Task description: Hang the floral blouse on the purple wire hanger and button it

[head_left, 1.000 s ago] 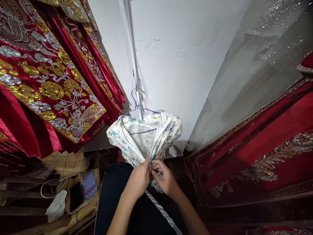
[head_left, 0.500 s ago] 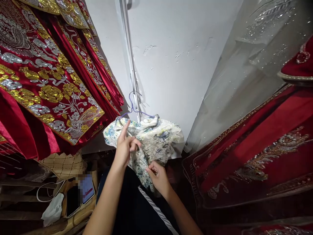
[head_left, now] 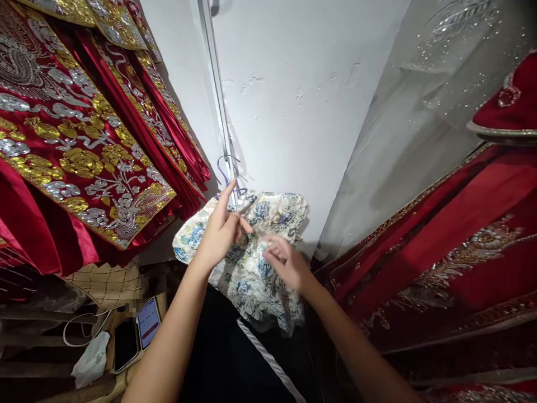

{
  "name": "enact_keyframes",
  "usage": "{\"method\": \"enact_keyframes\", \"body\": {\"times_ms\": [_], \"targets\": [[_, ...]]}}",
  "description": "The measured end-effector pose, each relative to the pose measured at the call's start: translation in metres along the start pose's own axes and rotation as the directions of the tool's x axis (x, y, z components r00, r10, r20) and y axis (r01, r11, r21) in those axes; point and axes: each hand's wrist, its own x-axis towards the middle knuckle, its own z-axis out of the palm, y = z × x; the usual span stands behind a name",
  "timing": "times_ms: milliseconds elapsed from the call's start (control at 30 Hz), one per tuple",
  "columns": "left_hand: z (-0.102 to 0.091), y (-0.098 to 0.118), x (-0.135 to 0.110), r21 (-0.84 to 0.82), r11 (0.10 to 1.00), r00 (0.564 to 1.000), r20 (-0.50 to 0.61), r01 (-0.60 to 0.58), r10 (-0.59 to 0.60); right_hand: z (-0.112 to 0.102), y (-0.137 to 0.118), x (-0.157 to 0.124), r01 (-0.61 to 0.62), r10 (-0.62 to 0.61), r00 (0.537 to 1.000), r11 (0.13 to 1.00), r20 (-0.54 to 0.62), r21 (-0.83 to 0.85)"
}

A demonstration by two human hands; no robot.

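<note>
A white floral garment, patterned in blue and yellow, hangs in front of me on a thin purple wire hanger. My left hand is at its upper front, just below the hanger. The index finger points up and the lower fingers close on the cloth near the neckline, though the exact grip is partly hidden. To the right, my right hand is over the garment's front, slightly blurred. Its thumb and bent fingers are apart, and no cloth shows between them.
A metal rail runs down the white wall. Red embroidered garments hang at left. A sheer sparkling cloth and a red beaded garment are at right. Two phones lie on a wooden seat at lower left.
My right hand has let go of the cloth and moved up and right. My left hand has shifted up and right toward the hanger. The garment's lower front now hangs spread out.
</note>
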Motion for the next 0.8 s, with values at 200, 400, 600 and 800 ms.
{"method": "enact_keyframes", "body": {"times_ms": [200, 400, 600, 800], "targets": [[-0.004, -0.007, -0.016, 0.102, 0.995, 1.0, 0.022, 0.006, -0.008, -0.017, -0.082, 0.086, 0.375, -0.383, 0.922, 0.862, 0.044, -0.342], [-0.023, -0.036, -0.007, -0.094, 0.991, 0.995, 0.043, 0.098, -0.094, -0.006, -0.088, 0.1, 0.533, -0.521, 0.837, 0.712, 0.164, -0.457], [-0.013, -0.107, -0.015, -0.14, 0.944, 0.953, 0.103, 0.298, -0.286, -0.013, -0.106, 0.102, 0.449, -0.477, 0.871, 0.87, -0.117, -0.206], [-0.015, -0.121, -0.044, 0.339, 0.916, 0.975, -0.027, 0.215, -0.219, -0.082, -0.1, 0.077, 0.199, -0.19, 0.98, 0.939, -0.057, 0.279]]}}
